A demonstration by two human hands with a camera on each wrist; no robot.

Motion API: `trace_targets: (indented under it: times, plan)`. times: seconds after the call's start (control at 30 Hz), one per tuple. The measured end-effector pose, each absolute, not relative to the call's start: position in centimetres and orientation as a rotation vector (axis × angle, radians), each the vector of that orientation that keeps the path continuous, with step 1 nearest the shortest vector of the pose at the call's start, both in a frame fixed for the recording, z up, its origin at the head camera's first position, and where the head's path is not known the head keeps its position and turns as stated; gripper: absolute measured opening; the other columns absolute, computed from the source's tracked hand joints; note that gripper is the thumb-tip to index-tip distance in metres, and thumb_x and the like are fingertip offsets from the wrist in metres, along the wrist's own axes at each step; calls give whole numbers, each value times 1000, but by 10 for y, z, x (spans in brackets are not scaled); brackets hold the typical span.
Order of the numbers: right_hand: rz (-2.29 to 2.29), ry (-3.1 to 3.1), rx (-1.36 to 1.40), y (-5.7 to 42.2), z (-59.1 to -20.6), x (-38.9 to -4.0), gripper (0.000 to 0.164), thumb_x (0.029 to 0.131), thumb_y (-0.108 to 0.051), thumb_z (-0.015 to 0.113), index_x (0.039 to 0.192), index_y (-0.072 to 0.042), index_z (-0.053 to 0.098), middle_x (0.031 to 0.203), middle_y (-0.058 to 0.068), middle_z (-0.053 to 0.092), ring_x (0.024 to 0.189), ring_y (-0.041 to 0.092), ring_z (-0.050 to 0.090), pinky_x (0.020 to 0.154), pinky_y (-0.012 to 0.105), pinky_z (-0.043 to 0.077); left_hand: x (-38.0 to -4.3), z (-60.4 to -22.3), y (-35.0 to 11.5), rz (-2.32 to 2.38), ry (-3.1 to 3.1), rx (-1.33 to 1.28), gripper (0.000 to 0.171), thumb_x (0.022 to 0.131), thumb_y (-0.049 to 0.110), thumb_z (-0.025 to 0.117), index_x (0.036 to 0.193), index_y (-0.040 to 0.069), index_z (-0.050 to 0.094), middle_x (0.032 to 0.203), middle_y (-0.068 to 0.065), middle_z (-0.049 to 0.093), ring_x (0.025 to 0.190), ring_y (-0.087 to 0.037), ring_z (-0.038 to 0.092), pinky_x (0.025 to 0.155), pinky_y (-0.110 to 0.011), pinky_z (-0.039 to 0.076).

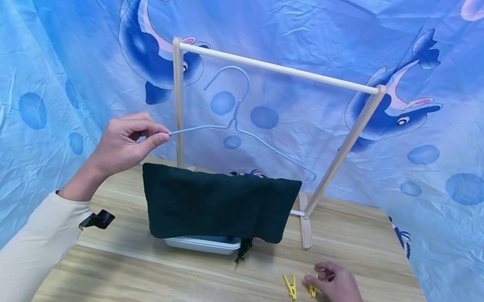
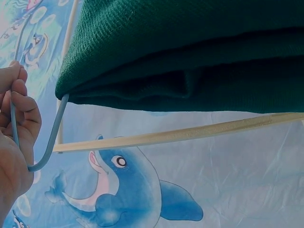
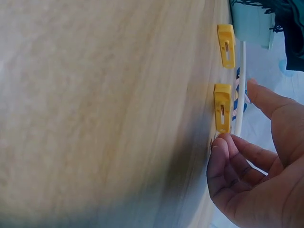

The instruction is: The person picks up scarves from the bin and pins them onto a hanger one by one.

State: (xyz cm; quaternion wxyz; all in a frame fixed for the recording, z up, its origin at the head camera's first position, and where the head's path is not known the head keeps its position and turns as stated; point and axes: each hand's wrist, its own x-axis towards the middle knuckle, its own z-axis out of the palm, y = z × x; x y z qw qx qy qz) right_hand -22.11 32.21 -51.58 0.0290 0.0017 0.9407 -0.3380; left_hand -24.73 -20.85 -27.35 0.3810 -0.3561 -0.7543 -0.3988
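Head view: left hand (image 1: 132, 140) grips the hanger (image 1: 217, 127) at one end; tilting could shed the green cloth (image 1: 221, 206). Right hand (image 1: 340, 286), grasping nothing, could knock the yellow clothespin (image 3: 222, 97) aside.

Wood-grain table (image 1: 206, 293) w/ wooden rack (image 1: 279, 68) at back, white tub (image 1: 203, 245) nr ctr & 2 yellow pegs (image 1: 291, 289) (image 1: 313, 291) to rt.

Left hand (image 1: 131, 138), raised toward the table's (image 1: 188, 293) left edge, pinches; right hand (image 1: 341, 288), fingers bent, is low toward the right edge.
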Motion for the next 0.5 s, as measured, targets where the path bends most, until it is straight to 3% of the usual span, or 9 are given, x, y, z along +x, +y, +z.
trace_targets:
  times: [0.27,0.5]
  plan:
    - [-1014,2922,-29,321,-520,-223,60,72,-44,92,112,-3,73,76,-4,62,72,11,57,61,24,46,-251,-274,-207,-1033,-1933,-904,23,75,-22,77,89,-4,78,71,-1,59,62,-7,40,54,-20,28]
    - [-972,2938,-19,316,-522,-223,54,71,-46,92,105,-7,74,74,-4,59,68,11,52,59,24,41,-254,-275,-207,-1034,-1963,-891,23,76,-21,77,90,-4,78,70,0,58,62,-7,39,55,-21,28]
